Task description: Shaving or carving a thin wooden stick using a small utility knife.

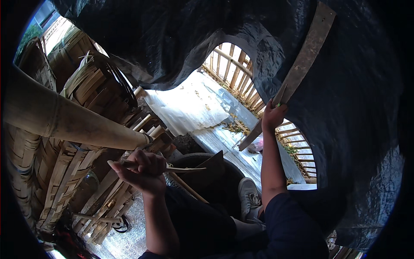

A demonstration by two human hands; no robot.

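Note:
My right hand (275,115) is raised to the right of the middle, its fingers closed round a long, flat, brown wooden slat (308,49). The slat slants from the upper right down toward the lower left, one end below my hand. Something small and green shows at my fingers. My left hand (144,169) is lower on the left, closed in a fist with its thumb pointing left. Out of its right side sticks a thin, pale, pointed blade-like piece (186,169); the part inside the fist is hidden, so I cannot tell its exact kind.
A thick bamboo pole (82,121) crosses the left side, near woven bamboo baskets (97,82) and stacked bamboo strips (103,216). Black plastic sheeting (353,112) hangs overhead and at right. Beyond are a pale sheet (185,108) and slatted fence (235,64). My shoe (249,196) is near a dark round container (233,172).

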